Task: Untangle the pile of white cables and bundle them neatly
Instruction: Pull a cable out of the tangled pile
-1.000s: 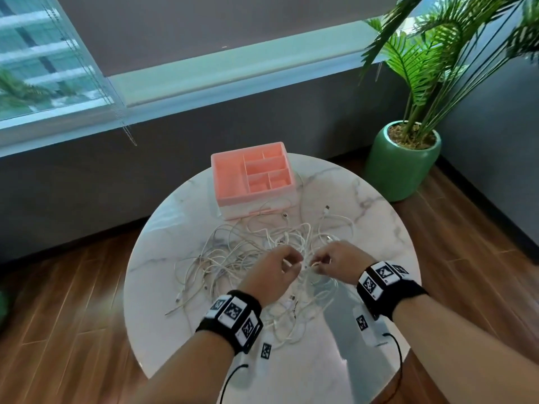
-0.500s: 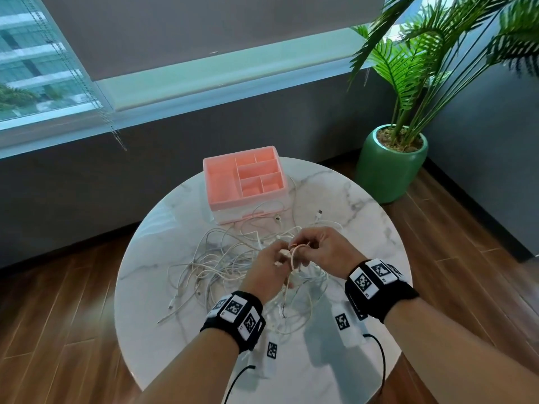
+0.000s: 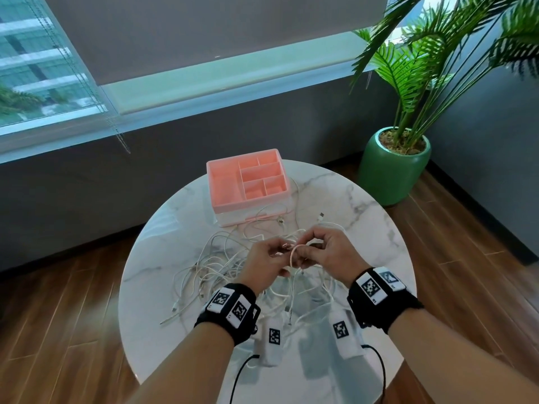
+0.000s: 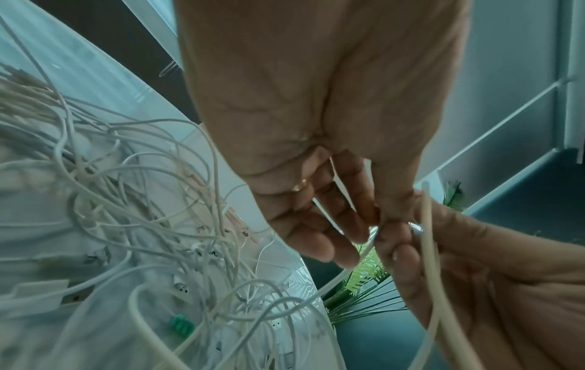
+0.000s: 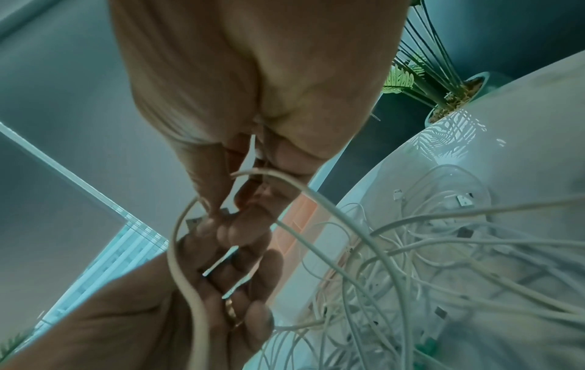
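A tangle of white cables (image 3: 215, 272) lies spread over the middle of the round marble table (image 3: 364, 217); the same cable pile (image 4: 126, 225) fills the left wrist view and shows as a cable pile (image 5: 443, 250) in the right wrist view. Both hands are raised a little above the pile, close together. My left hand (image 3: 269, 259) and my right hand (image 3: 318, 252) pinch one white cable (image 3: 293, 255) that loops between them. The held cable (image 4: 427, 250) runs past the fingertips, and the held cable (image 5: 187, 275) curves down across the left palm.
A pink compartment organiser (image 3: 248, 182) stands at the far side of the table, with cable ends against its front. A potted palm in a green pot (image 3: 393, 167) stands on the wooden floor at the right. The table's near edge lies under my forearms.
Both hands have risen from the pile and come together, lifting a loop of one cable between them. The view has shifted slightly.
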